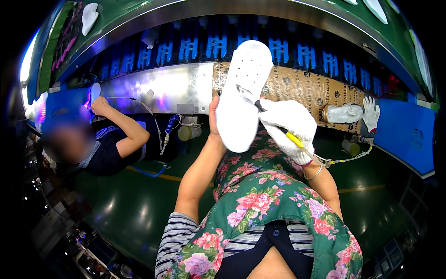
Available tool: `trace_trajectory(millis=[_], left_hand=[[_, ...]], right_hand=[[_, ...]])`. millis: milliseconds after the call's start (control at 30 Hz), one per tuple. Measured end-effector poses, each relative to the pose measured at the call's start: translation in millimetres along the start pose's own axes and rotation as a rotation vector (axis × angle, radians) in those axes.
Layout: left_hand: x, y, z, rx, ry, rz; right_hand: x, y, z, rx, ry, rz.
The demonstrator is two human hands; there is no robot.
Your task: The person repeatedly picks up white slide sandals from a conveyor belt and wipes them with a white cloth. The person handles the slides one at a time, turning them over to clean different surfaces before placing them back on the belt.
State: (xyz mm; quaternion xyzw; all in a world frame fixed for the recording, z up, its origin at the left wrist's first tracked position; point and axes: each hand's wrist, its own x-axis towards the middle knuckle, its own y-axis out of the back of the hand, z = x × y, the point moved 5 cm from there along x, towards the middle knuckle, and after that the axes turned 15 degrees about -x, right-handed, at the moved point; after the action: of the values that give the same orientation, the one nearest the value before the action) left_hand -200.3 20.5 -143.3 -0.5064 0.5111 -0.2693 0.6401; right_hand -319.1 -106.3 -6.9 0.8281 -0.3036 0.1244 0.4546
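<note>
Upright before me is a white shoe insole (238, 116), dotted with small holes in its wider upper end. My bare left hand (216, 122) grips it along the left edge; most of the fingers are hidden behind it. A white knit glove covers my right hand (290, 124), which is closed around a pen-like tool (292, 138) with a yellow section and a dark tip. That tip touches or nearly touches the insole's middle, beside a dark mark. From the tool's back end a thin line runs off to the right.
Behind the insole lies a metal bench (162, 88), partly covered by printed brown cardboard (292, 86). A pale sole-shaped piece (344, 113) and a white glove (370, 114) rest at its right. Blue clamp-like fixtures (216, 46) line the back. At left, a co-worker's hand (100, 106) holds something pale.
</note>
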Motion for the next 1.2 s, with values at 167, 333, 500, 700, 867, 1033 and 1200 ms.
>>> trace_trajectory(millis=[167, 333, 500, 700, 867, 1033, 1200], left_hand=[[20.4, -30.9, -29.3, -0.164, 0.041, -0.291], [27.6, -38.5, -47.0, -0.279, 0.072, -0.360], [30.5, -26.1, -59.5, -0.448, 0.064, -0.295], [41.1, -32.7, -64.2, 0.046, -0.038, -0.192], [41.0, -26.1, -54.1, 0.192, -0.097, -0.160], [48.2, -36.5, -45.2, 0.104, -0.166, -0.262], [59.1, -53.3, -42.0, -0.107, -0.080, -0.489]], right_hand=[[-1.1, 6.9, 0.4, 0.042, -0.144, 0.048], [2.7, 14.4, 1.4, 0.020, -0.176, 0.095], [8.1, 11.9, 0.5, -0.017, -0.202, 0.155], [14.5, 8.8, -3.1, 0.125, -0.172, 0.184], [15.9, 4.1, -1.6, 0.105, -0.270, 0.245], [10.7, -6.7, 8.6, 0.351, -0.372, 0.136], [10.9, -7.9, -3.2, 0.181, -0.199, 0.170]])
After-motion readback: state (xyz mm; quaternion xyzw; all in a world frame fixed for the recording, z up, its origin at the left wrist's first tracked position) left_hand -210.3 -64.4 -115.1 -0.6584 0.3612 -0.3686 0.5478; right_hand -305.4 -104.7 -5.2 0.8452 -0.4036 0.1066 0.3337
